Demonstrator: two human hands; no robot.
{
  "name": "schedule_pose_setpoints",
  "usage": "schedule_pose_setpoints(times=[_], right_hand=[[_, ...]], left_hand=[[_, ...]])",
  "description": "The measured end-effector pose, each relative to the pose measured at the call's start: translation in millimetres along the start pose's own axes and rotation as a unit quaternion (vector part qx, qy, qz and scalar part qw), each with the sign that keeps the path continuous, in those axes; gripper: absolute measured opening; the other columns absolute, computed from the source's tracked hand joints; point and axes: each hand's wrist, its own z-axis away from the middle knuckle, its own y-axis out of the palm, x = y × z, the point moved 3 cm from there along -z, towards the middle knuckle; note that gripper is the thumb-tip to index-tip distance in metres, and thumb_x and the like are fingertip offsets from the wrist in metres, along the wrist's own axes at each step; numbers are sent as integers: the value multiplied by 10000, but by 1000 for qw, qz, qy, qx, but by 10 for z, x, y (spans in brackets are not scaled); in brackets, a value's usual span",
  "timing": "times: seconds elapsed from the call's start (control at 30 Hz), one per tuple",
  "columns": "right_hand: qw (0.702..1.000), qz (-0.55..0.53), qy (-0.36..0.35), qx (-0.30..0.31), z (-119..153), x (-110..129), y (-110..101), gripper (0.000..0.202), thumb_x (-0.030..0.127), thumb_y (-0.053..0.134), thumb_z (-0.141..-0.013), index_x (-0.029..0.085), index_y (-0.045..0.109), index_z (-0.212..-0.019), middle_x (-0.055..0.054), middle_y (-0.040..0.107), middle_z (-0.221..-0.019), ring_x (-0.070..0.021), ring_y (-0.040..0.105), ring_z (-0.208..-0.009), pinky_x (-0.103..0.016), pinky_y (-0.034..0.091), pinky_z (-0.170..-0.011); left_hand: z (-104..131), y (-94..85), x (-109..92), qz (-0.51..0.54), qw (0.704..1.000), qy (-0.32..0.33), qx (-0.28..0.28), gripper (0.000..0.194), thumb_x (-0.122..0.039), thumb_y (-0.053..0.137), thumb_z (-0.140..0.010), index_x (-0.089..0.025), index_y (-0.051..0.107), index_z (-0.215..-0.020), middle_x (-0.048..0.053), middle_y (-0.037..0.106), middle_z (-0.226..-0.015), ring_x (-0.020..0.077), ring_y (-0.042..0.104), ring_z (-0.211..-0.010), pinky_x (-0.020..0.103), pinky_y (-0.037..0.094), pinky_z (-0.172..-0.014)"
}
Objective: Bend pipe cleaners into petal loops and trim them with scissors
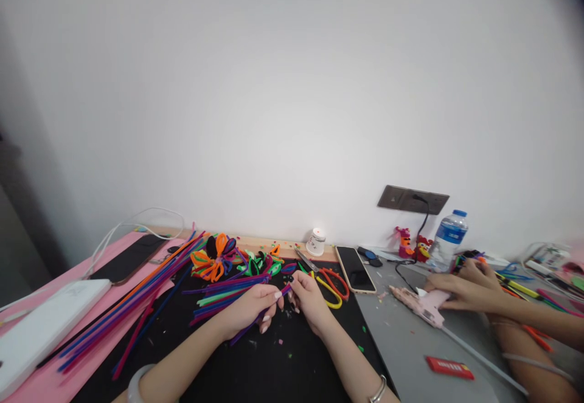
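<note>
Between my two hands is a purple pipe cleaner [246, 332], its loose end trailing down to the left. My left hand [255, 306] pinches it between thumb and fingers. Close by, my right hand [310, 303] is closed on its other end; the exact fingertip hold is partly hidden. Just behind my left hand lies a bundle of purple, blue and green pipe cleaners [219, 299]. Further back are an orange and purple looped pipe-cleaner flower [219, 257] and green looped pieces [260, 263]. Scissors with red and yellow handles [335, 287] lie beyond my right hand.
Long pipe cleaners [132, 293] cross the pink sheet at left, near a white power bank [50, 330] and a dark phone [130, 258]. A paper cup [316, 242] and another phone [356, 269] stand behind. At right, a co-worker's hand [456, 290] touches a pink glue gun [420, 306]; a bottle [449, 242] is behind.
</note>
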Motion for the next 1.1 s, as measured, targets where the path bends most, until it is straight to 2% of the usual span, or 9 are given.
schedule_pose_setpoints(times=[0.53, 1.1], right_hand=[[999, -37, 21, -17, -29, -69, -18, 261, 416, 547, -757, 195, 419, -705, 88, 437, -427, -44, 306, -302, -159, 228, -313], [994, -92, 55, 1, 6, -7, 27, 318, 431, 600, -699, 193, 403, -621, 84, 387, -440, -48, 305, -344, -174, 239, -339]], left_hand=[[13, 13, -15, -2, 1000, -9, 0, 320, -453, 458, -787, -148, 542, -746, -95, 399, -436, 54, 362, -341, 175, 305, -385], [1, -4, 23, -8, 1000, -6, 1, 309, -437, 446, -805, -150, 544, -747, -90, 402, -432, 58, 372, -348, 173, 330, -384]])
